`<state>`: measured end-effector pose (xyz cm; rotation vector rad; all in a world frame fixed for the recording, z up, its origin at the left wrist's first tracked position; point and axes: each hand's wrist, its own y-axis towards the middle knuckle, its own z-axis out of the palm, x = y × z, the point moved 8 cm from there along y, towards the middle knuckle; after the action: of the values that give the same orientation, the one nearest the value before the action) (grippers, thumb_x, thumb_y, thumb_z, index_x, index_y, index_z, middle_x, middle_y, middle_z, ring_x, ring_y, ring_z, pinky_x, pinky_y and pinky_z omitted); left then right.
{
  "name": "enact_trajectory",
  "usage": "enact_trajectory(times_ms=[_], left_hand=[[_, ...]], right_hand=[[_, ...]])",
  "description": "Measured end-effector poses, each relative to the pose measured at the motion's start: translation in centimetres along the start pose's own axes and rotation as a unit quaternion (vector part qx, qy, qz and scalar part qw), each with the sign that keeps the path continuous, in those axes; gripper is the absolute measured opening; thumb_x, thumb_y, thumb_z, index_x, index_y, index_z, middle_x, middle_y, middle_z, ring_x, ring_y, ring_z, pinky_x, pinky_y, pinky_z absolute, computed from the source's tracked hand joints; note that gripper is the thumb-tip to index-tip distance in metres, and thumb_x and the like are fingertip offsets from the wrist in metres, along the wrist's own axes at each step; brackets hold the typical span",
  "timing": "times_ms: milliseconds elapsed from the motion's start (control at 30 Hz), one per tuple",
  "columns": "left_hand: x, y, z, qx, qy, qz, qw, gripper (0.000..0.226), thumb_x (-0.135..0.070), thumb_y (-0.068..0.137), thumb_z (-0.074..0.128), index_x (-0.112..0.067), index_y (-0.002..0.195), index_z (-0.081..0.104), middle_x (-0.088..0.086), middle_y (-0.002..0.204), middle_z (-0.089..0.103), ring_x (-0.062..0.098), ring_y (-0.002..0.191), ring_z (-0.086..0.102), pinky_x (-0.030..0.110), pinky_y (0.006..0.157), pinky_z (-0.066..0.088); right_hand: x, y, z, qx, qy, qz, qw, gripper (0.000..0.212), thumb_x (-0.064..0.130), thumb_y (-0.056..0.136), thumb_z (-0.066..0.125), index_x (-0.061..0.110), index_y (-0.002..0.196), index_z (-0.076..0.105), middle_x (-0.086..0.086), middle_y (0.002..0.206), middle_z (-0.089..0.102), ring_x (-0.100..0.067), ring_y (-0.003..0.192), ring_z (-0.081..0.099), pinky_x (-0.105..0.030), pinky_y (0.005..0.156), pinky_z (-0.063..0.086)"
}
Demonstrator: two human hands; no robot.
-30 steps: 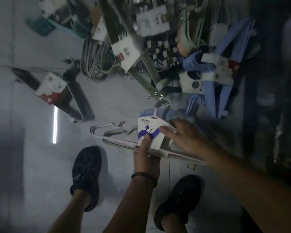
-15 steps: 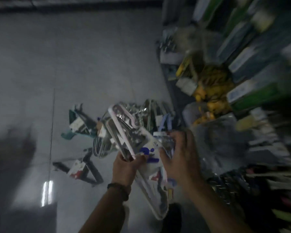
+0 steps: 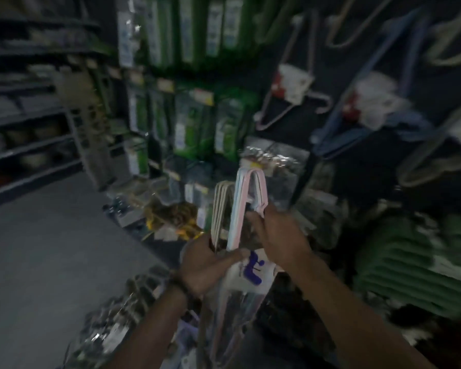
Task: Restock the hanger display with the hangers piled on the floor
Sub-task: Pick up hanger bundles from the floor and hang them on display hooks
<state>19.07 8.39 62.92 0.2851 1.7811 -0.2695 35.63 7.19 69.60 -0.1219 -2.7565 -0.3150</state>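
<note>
Since only the head view is given, everything is read from it, and it is dim and smeared by motion. A hanger bundle (image 3: pixel 240 209) of thin pink, pale blue and cream plastic hangers is held up in the air before the hanger display (image 3: pixel 333 75), well above the floor (image 3: pixel 37 249). One shoulder end is pointed upward, and a white label (image 3: pixel 253 272) with a blue figure is wrapped round the middle.

The left hand (image 3: pixel 205 265) is clenched round the bundle at the label, with the thumb laid across the card. The right hand (image 3: pixel 280 235) is seen from its back, fingers curled at the pink arm just above the label. It appears to be grasping the bundle, though its fingertips are hidden.

A pink pack (image 3: pixel 290 97) and a blue pack (image 3: pixel 357 110) are already hung on the display, up and to the right of the bundle. A blurred heap (image 3: pixel 109 331) can be made out at the near edge of the floor; whether it is hangers cannot be told.

The bundle is judged light and fairly stiff, yet springy at the arms. Smooth plastic may slip inside the band, so hold is best taken at the label, where the hangers are bound together. The hooks cannot be made out.
</note>
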Motion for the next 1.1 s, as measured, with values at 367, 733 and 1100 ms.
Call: enact_trajectory(times_ms=[367, 733, 1100], left_hand=[[-21.2, 2.5, 21.3, 0.031, 0.079, 0.229, 0.970, 0.023, -0.040, 0.101, 0.061, -0.031, 0.082, 0.072, -0.013, 0.071, 0.073, 0.004, 0.062, 0.067, 0.030, 0.056, 0.047], [-35.3, 1.4, 43.2, 0.181, 0.146, 0.425, 0.875, 0.026, -0.025, 0.098, 0.070, -0.046, 0.114, 0.072, -0.026, 0.088, 0.075, 0.012, 0.055, 0.070, 0.024, 0.056, 0.056], [-42.9, 0.6, 53.0, 0.249, 0.141, 0.487, 0.826, 0.037, -0.034, 0.101, 0.064, -0.056, 0.131, 0.060, -0.040, 0.119, 0.065, -0.005, 0.094, 0.071, 0.024, 0.072, 0.063]], right_hand=[[-22.9, -13.9, -25.9, -0.175, -0.040, 0.198, 0.964, 0.041, 0.060, 0.104, 0.030, 0.027, 0.108, 0.053, 0.004, 0.079, 0.066, -0.015, 0.064, 0.069, -0.037, 0.059, 0.061], [-41.5, -20.5, -39.1, -0.186, -0.077, 0.261, 0.944, 0.037, 0.053, 0.107, 0.036, 0.021, 0.096, 0.052, -0.006, 0.087, 0.065, -0.029, 0.076, 0.068, -0.046, 0.069, 0.059], [-44.6, -18.0, -51.0, -0.230, -0.204, 0.275, 0.911, 0.016, 0.024, 0.106, 0.050, 0.018, 0.119, 0.055, -0.007, 0.103, 0.065, -0.031, 0.096, 0.068, -0.039, 0.072, 0.055]])
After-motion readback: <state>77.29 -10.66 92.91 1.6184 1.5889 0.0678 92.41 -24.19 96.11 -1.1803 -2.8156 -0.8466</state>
